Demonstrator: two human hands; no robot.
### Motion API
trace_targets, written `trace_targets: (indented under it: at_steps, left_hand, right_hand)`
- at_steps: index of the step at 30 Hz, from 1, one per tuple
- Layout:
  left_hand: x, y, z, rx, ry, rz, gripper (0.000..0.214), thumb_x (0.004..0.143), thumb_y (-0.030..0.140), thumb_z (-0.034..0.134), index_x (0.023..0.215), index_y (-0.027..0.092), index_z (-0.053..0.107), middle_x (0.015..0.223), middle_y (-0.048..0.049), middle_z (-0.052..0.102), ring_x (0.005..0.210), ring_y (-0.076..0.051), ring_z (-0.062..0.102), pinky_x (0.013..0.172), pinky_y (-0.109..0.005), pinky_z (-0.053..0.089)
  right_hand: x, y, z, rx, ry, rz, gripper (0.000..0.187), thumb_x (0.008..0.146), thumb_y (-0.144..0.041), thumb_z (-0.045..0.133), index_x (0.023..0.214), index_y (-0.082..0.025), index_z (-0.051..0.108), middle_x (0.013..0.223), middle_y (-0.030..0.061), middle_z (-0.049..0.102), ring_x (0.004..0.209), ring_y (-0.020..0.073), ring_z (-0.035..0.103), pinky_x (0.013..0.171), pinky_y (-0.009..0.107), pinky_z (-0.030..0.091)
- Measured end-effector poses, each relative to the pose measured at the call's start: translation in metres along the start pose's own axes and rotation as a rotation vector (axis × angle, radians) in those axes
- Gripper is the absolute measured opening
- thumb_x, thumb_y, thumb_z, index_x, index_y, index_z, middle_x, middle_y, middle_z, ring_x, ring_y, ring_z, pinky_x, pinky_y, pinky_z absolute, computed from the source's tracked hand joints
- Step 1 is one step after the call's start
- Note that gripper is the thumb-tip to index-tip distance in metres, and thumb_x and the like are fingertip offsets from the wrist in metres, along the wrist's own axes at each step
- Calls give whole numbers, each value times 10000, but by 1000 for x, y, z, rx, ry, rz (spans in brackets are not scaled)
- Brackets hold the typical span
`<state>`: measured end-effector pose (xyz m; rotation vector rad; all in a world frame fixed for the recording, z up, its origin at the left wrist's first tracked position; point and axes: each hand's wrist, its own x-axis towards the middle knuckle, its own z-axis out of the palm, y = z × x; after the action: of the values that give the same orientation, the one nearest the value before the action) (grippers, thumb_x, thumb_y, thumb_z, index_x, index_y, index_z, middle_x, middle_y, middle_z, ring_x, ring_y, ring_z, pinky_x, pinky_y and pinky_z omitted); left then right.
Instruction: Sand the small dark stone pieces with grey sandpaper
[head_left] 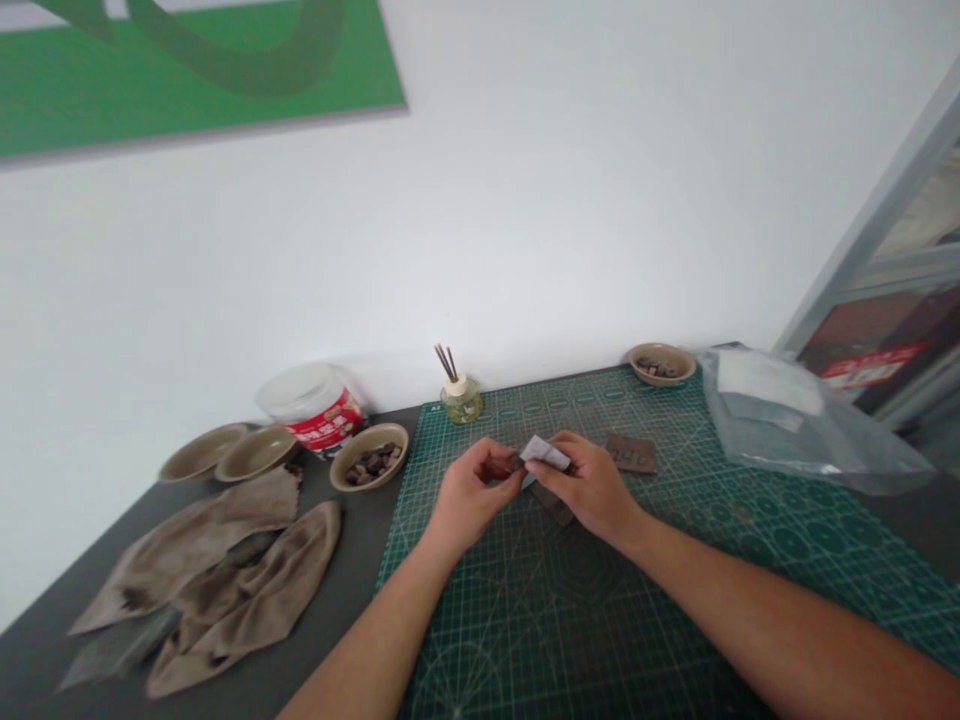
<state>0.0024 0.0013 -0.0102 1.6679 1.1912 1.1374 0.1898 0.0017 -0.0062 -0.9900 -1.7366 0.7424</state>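
Observation:
My left hand [484,490] is closed, pinching a small dark brown piece [515,462] between thumb and fingertips. In my right hand [592,482] is a folded whitish sheet [547,453], gripped between thumb and fingers and held close against the brown piece. Both hands are together above the green cutting mat [495,620]. Partly hidden beneath them lies a dark brown strip [553,503]. Just beyond my right hand, a brown square sheet [631,453] with dark markings rests flat on the mat.
Left of the mat are a bowl of dark pieces [369,457], a red-labelled tub [313,405], two tan bowls [201,452] and stained brown cloths [247,590]. A reed diffuser [460,398] stands by the wall. At right are another small bowl [662,364] and a clear plastic bag [810,425].

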Motion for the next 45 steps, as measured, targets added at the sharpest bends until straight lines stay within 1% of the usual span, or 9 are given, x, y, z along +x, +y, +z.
trace_targets:
  at_steps: [8, 14, 19, 29, 37, 45]
  left_hand:
    - [0, 2, 0, -16, 1, 4, 191, 765, 265, 694, 887, 173, 580, 714, 28, 578, 639, -98, 533, 605, -204, 430]
    - [0, 1, 1, -18, -5, 25, 181, 770, 243, 689, 893, 167, 581, 805, 2, 599, 697, -105, 538, 640, -213, 430]
    - [0, 1, 1, -53, -4, 14, 178, 765, 242, 696, 867, 169, 569, 731, 25, 567, 651, -96, 519, 609, -203, 414]
    - [1, 1, 3, -181, -5, -6, 242, 755, 242, 721, 888, 181, 528, 722, 32, 592, 649, -96, 547, 613, -204, 426]
    - [1, 0, 2, -160, -3, -18, 222, 757, 251, 724, 864, 174, 545, 754, 6, 620, 680, -114, 578, 630, -222, 445]
    - [1, -4, 1, -138, -3, -6, 208, 759, 260, 721, 852, 178, 554, 757, 11, 614, 674, -114, 573, 625, -223, 441]
  right_hand:
    - [0, -1, 0, -11, -13, -7, 104, 858, -291, 646, 863, -211, 713, 837, 25, 653, 787, 165, 611, 717, 271, 448]
    - [0, -1, 0, -2, -19, -12, 96, 853, -285, 656, 863, -207, 711, 830, 19, 646, 785, 159, 609, 718, 266, 450]
    - [0, 0, 0, 6, -23, -15, 93, 857, -282, 653, 869, -215, 716, 840, 17, 648, 799, 160, 612, 729, 268, 451]
    - [0, 0, 0, -4, -22, -25, 97, 855, -284, 656, 888, -221, 721, 849, 15, 654, 795, 162, 618, 732, 272, 455]
    - [0, 1, 0, 5, -20, -24, 96, 855, -282, 656, 887, -220, 722, 852, 18, 655, 806, 163, 618, 730, 274, 457]
    - [0, 0, 0, 3, -23, -22, 103, 860, -291, 650, 876, -217, 720, 841, 17, 650, 798, 161, 614, 724, 271, 451]
